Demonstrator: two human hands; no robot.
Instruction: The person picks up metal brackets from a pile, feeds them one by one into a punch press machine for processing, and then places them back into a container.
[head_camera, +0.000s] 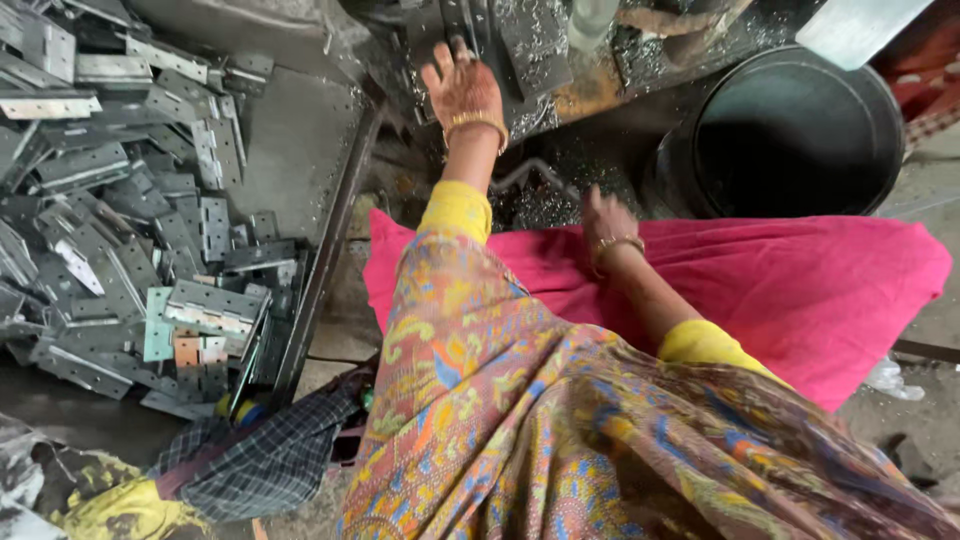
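My left hand reaches forward and lies flat, fingers spread, on grey metal plates on a machine bed strewn with metal shavings. It grips nothing that I can see. My right hand hangs lower, near the edge of a pink cloth over my lap, beside a heap of shavings. Its fingers point down and are partly hidden, so whether it holds anything is unclear. Both wrists wear gold bangles, and yellow sleeves cover my arms.
A big pile of grey metal hinge plates fills the left side. A dark round tub stands at the upper right. A checked cloth lies at the lower left. A dark metal bar runs diagonally beside the pile.
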